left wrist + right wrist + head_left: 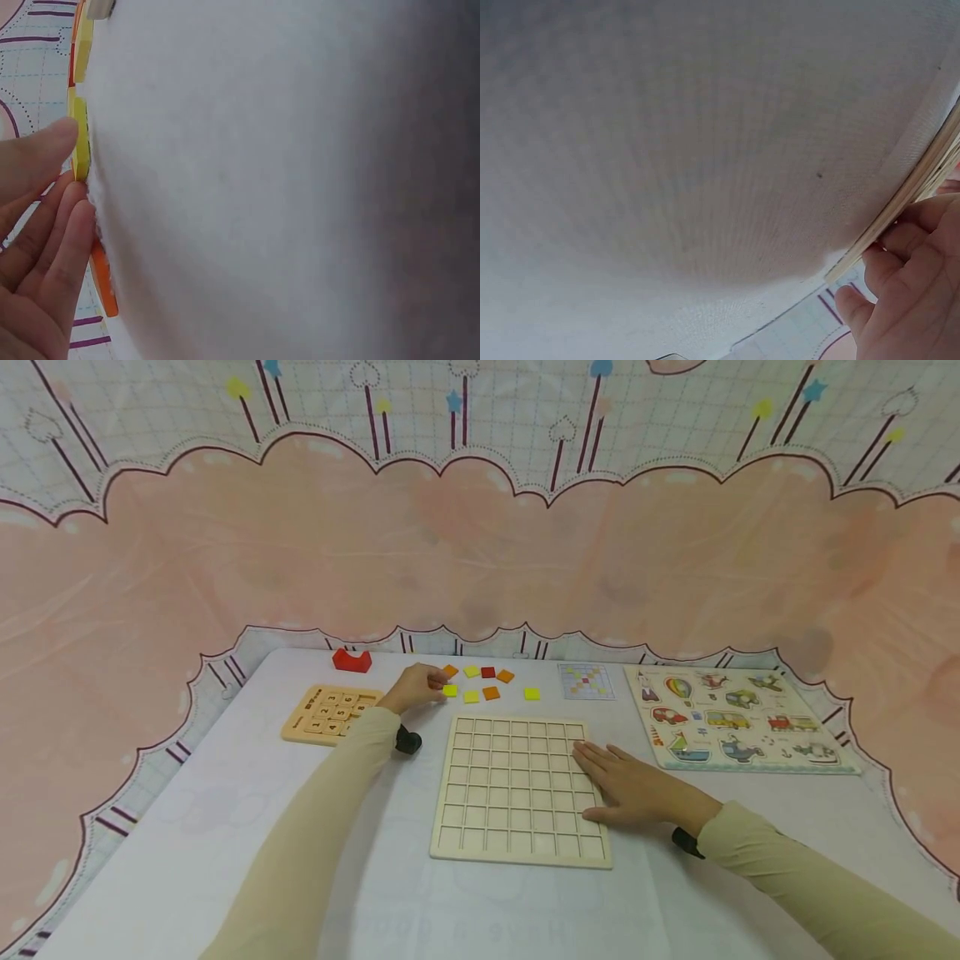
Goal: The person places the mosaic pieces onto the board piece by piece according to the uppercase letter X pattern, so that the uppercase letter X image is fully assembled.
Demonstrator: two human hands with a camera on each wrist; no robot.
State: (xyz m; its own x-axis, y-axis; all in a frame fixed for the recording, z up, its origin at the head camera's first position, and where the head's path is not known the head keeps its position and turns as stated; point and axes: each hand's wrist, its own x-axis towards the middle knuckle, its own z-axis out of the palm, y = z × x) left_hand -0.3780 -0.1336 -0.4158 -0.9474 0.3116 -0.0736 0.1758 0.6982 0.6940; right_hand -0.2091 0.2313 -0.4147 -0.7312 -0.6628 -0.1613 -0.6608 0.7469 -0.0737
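Observation:
My left hand (414,687) reaches to the loose square tiles at the back of the table. It pinches a yellow tile (82,142) at its edge, the thumb overlapping it in the left wrist view. Close by lie orange tiles (506,677), other yellow tiles (532,694) and a dark red tile (488,672). A pale wooden grid board (521,862) lies flat in front of me, its square cells bare. Fingers spread, my right hand (633,785) rests on the board's right edge; in the right wrist view its fingers touch the board's side (900,206).
Left of the tiles are a wooden number puzzle (318,710), partly behind my left arm, and a red notched block (352,661). A small coloured pattern card (587,682) lies at the back. A picture puzzle board (738,718) with vehicles sits at the right.

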